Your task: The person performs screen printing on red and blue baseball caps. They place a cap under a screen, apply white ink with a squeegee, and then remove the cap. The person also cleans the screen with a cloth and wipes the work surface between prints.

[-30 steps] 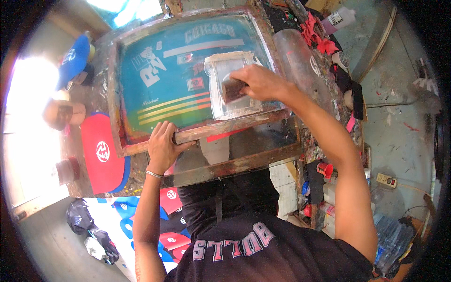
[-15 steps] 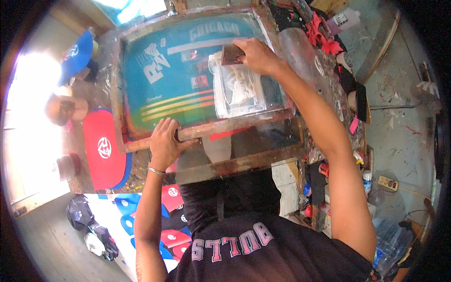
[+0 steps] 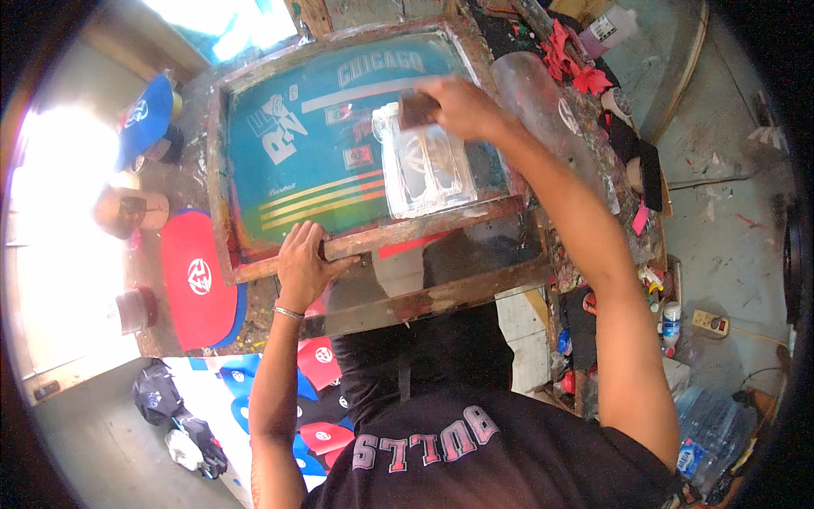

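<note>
A wooden-edged printing screen (image 3: 381, 234) with teal mesh lies tilted before me. My left hand (image 3: 302, 265) grips its near rail, fingers over the top and thumb along the front side. My right hand (image 3: 468, 109), slightly blurred, holds a small brown squeegee (image 3: 416, 111) near the far end of a patch of white ink (image 3: 432, 200). This patch covers the right part of the mesh, and a round emblem shows through it. Other lettering, yellow stripes and small designs mark the rest of the mesh. What lies directly beneath the patch is hidden.
Left of the screen lie a red fabric piece (image 3: 199, 314) with a white emblem and a blue one (image 3: 146, 119). Ink jars (image 3: 136, 307) stand at the table's left edge. Red scraps (image 3: 585, 72) and a bottle (image 3: 609, 30) are at the far right. Printed pieces (image 3: 326, 437) lie below left.
The white ink has been spread: the thick smear over the emblem is gone and its shape shows more clearly. My left hand keeps its grip. The whole view has shifted slightly.
</note>
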### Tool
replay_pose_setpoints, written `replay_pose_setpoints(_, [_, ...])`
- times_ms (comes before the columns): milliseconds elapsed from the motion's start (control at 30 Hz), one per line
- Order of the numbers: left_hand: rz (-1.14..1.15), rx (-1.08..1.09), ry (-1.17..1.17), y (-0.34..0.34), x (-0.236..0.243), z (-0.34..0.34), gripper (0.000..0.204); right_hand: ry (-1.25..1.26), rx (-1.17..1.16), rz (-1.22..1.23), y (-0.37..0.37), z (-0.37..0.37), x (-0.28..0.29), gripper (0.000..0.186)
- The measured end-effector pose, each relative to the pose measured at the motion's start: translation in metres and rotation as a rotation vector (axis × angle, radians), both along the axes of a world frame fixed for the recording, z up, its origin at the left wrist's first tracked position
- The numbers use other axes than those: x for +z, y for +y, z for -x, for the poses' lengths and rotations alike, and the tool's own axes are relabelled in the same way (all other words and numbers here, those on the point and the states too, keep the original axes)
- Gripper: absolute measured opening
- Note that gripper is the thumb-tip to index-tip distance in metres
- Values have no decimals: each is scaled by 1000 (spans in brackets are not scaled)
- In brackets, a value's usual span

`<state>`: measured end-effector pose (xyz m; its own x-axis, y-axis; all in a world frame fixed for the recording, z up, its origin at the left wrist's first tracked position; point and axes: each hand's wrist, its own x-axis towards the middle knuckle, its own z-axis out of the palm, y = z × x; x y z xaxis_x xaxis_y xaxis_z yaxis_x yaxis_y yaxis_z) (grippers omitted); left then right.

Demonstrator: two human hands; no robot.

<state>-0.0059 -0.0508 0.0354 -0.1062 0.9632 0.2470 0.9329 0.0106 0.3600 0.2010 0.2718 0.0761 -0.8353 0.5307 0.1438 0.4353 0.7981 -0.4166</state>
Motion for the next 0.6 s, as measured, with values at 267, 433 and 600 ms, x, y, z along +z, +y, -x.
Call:
replay_pose_setpoints(267, [34,3,-28,-2,2,-2,56,-45,41,7,9,12,-10,40])
replay_pose_setpoints(433, [50,10,-29,-2,0,-2,56,-26,68,-37,-58,-22,-9,25])
replay_pose_setpoints(600, [41,4,-36,-2,-1,-4,56,-53,60,-23,-104,-50,-4,23])
